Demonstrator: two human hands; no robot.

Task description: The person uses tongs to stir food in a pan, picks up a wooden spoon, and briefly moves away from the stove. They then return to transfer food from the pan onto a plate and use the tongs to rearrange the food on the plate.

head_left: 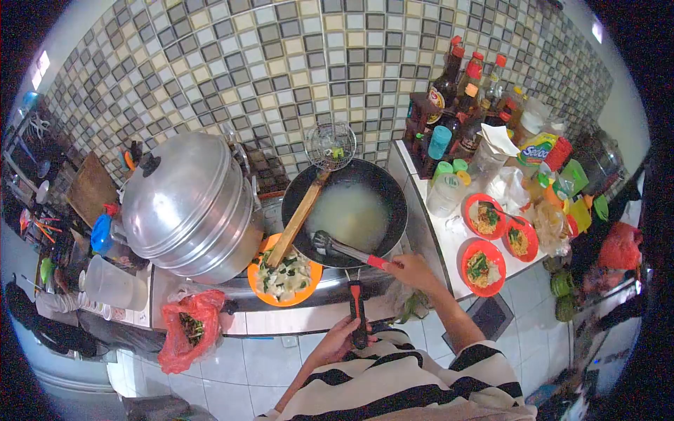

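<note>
My left hand (pixel 338 342) is closed round the lower end of the black-and-red handle (pixel 357 309) of a dark wok (pixel 397 210). Cloudy, pale liquid (pixel 351 214) fills the wok's middle. My right hand (pixel 414 272) grips the red end of what look like tongs (pixel 354 254), with silvery arms and a dark, lobed head over the wok's near left side. A wire strainer (pixel 330 146) with a long wooden handle (pixel 300 221) lies across the wok's left rim. Its handle end rests in an orange bowl (pixel 314 284) of pale pieces and green leaves.
A large lidded aluminium steamer (pixel 189 210) stands left of the wok. A red plastic bag (pixel 191 330) with greens sits at the front edge. On the right counter are several red bowls of noodles and greens (pixel 483 269), jars and sauce bottles (pixel 449 81).
</note>
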